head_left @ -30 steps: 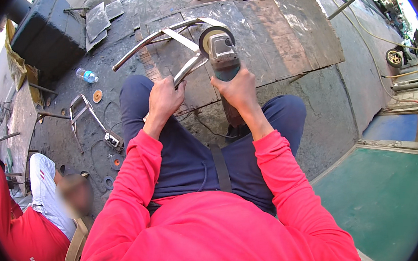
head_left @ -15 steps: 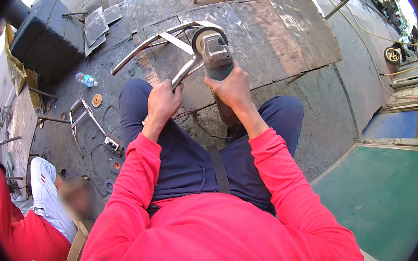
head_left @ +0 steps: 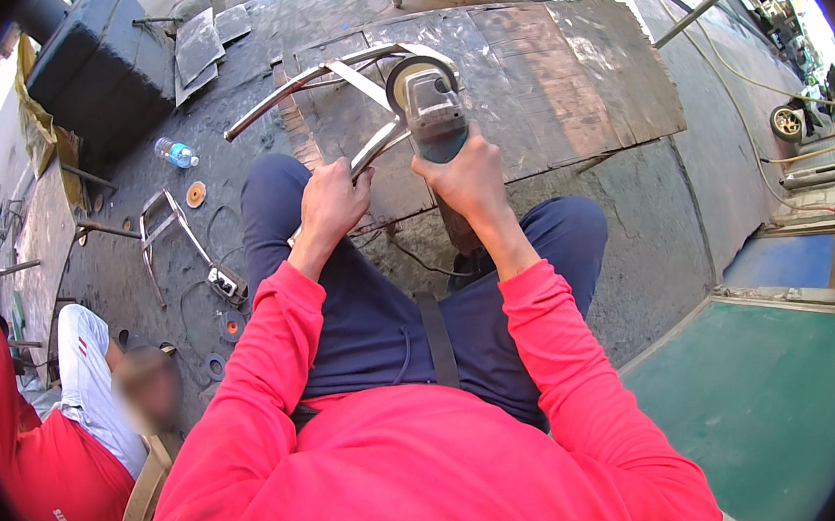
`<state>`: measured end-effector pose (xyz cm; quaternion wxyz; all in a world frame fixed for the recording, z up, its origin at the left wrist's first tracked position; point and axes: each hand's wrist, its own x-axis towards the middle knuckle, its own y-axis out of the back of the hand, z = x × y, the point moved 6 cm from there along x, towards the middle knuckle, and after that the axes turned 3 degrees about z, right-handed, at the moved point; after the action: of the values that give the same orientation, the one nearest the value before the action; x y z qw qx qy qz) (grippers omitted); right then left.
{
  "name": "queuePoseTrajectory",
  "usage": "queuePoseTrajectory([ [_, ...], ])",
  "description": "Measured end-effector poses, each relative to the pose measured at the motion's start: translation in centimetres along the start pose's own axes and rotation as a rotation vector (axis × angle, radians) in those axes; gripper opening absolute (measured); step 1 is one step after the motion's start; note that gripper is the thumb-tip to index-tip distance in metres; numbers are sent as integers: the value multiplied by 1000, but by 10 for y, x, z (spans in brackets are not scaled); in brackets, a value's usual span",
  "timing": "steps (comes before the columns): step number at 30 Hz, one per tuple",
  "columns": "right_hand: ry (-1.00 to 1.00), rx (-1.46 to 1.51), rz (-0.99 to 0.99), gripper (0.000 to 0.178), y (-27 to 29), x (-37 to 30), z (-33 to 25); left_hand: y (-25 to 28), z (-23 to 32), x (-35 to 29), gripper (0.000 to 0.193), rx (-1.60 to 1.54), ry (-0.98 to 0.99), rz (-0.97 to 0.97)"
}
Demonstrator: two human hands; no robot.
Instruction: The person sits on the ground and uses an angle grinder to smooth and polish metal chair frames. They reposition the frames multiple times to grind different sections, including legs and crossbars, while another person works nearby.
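My right hand is wrapped round the body of an angle grinder, which stands between my knees with its head away from me. Its round disc lies against or just over a bent, shiny metal tube frame; exact contact is hard to see. Closed on the near end of that frame is my left hand. The frame's far curve lies over a worn wooden board. Below my right hand, the rear of the grinder is dark and partly hidden by my wrist.
Left on the dark floor are a second metal frame, a water bottle, a disc and a loose cable. A person in red sits at lower left. A dark block stands far left, a green panel lower right.
Both hands keep their grip, with the grinder and frame nearly still. The whole view has shifted slightly.
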<state>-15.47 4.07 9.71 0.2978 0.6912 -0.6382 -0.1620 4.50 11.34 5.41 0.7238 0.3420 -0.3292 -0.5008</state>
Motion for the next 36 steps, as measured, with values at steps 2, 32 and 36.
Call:
queuePoseTrajectory([
  [2, -17, -19, 21, 57, 1, 2, 1, 0, 1, -2, 40, 2, 8, -4],
  [32, -52, 109, 46, 49, 2, -3, 10, 8, -3, 0, 40, -73, 85, 11],
  [36, -38, 65, 49, 49, 3, -1, 8, 9, -4, 2, 44, -106, 91, -13],
])
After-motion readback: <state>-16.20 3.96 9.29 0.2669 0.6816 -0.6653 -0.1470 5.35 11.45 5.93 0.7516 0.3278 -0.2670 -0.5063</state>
